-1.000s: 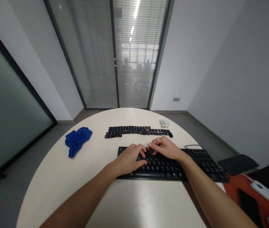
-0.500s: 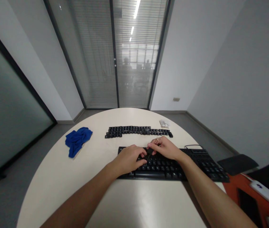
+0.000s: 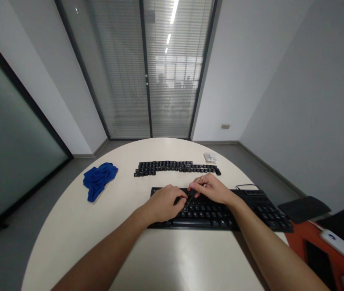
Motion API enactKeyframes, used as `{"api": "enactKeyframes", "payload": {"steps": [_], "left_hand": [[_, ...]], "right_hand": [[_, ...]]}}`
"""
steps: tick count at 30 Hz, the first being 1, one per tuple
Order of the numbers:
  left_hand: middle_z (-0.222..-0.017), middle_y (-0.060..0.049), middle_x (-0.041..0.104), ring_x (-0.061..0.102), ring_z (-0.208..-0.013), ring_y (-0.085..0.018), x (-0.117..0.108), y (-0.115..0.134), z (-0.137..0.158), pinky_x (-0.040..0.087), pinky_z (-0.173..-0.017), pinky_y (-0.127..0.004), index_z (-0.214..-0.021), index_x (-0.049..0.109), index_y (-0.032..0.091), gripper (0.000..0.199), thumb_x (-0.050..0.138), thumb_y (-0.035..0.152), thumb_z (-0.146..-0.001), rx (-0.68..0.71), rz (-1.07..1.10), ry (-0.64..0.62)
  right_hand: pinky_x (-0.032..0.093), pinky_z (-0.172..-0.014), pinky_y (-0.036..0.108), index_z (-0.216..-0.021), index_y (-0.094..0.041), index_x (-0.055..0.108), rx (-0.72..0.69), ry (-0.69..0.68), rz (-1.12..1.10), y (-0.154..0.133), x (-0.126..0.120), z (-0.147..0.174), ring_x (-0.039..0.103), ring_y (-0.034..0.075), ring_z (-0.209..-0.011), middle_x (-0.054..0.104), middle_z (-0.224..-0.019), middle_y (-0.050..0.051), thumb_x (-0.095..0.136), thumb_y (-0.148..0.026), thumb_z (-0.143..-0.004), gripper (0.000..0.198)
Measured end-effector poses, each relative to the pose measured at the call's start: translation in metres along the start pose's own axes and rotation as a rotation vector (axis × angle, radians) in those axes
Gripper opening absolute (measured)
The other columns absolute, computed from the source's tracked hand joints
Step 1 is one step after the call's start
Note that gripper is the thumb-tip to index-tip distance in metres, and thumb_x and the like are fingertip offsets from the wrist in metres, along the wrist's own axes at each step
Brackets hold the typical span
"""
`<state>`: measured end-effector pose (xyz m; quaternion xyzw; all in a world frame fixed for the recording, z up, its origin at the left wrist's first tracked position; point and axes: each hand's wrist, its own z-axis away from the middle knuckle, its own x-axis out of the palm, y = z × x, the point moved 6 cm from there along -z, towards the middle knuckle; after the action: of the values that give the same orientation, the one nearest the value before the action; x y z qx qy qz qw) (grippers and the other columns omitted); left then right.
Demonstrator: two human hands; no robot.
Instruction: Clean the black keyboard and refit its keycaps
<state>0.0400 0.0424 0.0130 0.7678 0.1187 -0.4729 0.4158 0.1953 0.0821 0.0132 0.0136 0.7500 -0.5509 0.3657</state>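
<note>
A black keyboard [image 3: 194, 222] lies across the table in front of me, and both my hands are over it. My right hand [image 3: 212, 188] pinches a small black tool with thin wire at its lower end, which looks like a keycap puller [image 3: 192, 192]. Close to the wire end, my left hand [image 3: 168, 201] has its thumb and fingertips brought together. Whatever is between those fingertips is too small to make out. Loose black keycaps [image 3: 165, 165] lie in rows beyond the keyboard. Part of the keyboard's upper left is hidden under my hands.
A blue cloth [image 3: 99, 180] lies crumpled at the table's left. A small clear plastic bag [image 3: 210, 157] rests near the far right edge. Right of the round white table [image 3: 68, 234] are a black pad [image 3: 304, 209], a white power strip [image 3: 343, 248] and a dark phone-like slab [image 3: 319, 260].
My left thumb has moved up towards its fingertips, closing the gap between them. My right hand and the puller have barely moved.
</note>
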Motion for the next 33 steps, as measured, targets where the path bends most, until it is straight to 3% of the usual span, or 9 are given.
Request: {"api": "enactKeyframes", "payload": {"steps": [3,8,15,23,33], "left_hand": [[-0.106,-0.003,0.074,0.064,-0.1,-0.021,-0.001,-0.002,-0.001,0.049,-0.093,-0.036,-0.102,0.072,0.022,0.031,0.042,0.02,-0.097,-0.01,0.024,-0.011],[-0.102,-0.004,0.075,0.065,-0.096,-0.022,0.003,-0.003,-0.001,0.049,-0.088,-0.035,-0.102,0.072,0.022,0.019,0.055,0.023,-0.093,0.011,0.015,0.001],[-0.1,-0.002,0.073,0.063,-0.097,-0.022,0.006,-0.007,-0.001,0.049,-0.089,-0.035,-0.098,0.07,0.022,0.01,0.064,0.02,-0.09,0.018,0.003,0.057],[-0.104,-0.005,0.069,0.059,-0.102,-0.023,0.0,-0.006,-0.002,0.048,-0.091,-0.037,-0.103,0.068,0.021,0.021,0.055,0.01,-0.092,0.07,-0.199,0.071],[-0.101,-0.002,0.074,0.062,-0.101,-0.022,-0.003,-0.008,0.0,0.049,-0.092,-0.036,-0.095,0.072,0.024,0.014,0.06,0.017,-0.09,0.062,-0.04,0.029]], "right_hand": [[0.049,-0.053,0.024,-0.081,-0.014,0.078,0.005,-0.002,-0.024,-0.002,-0.001,0.001,0.068,0.017,-0.057,0.076,-0.073,0.007,0.062,-0.057,-0.088,0.046],[0.05,-0.055,0.025,-0.076,-0.014,0.078,-0.027,0.014,-0.053,-0.008,-0.006,0.002,0.067,0.016,-0.057,0.074,-0.07,0.007,0.063,-0.057,-0.087,0.047],[0.05,-0.053,0.025,-0.071,-0.013,0.076,-0.037,0.164,-0.08,-0.011,-0.022,0.004,0.062,0.015,-0.053,0.07,-0.061,0.008,0.059,-0.065,-0.086,0.057],[0.052,-0.051,0.025,-0.069,-0.014,0.074,0.015,0.233,-0.118,-0.005,-0.022,0.002,0.063,0.015,-0.05,0.07,-0.06,0.007,0.063,-0.067,-0.082,0.055],[0.051,-0.051,0.026,-0.069,-0.014,0.074,0.018,0.227,-0.118,-0.003,-0.022,0.002,0.063,0.015,-0.05,0.07,-0.061,0.008,0.062,-0.066,-0.082,0.055]]}}
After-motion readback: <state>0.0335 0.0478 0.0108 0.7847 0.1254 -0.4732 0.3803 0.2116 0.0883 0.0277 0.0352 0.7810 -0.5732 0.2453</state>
